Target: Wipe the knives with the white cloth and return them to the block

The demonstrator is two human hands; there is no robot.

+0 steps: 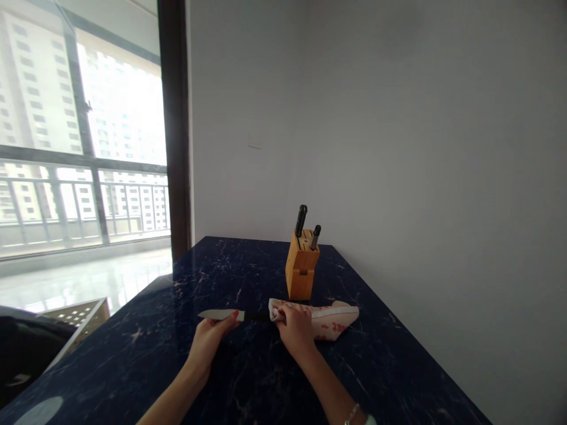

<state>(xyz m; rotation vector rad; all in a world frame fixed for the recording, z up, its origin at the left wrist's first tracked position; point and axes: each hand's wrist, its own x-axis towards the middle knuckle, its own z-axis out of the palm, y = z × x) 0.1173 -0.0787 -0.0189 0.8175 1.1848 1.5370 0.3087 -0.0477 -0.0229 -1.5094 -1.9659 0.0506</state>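
So: left hand (207, 345), fingers together, pinched on the knife (220, 315) at the blade's heel, tip aimed left, clear of both hands. Right hand (296, 329), fingers clamped on the cloth (331, 321) bunched around the handle's end, mid-table (133, 366). Knife block (301, 265) stands near the far edge.

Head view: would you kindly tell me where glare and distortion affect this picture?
In the head view, the window is overexposed and washed out, the dark stone countertop carries a pale glare patch near its lower left corner, and the wide lens tilts the window frame.
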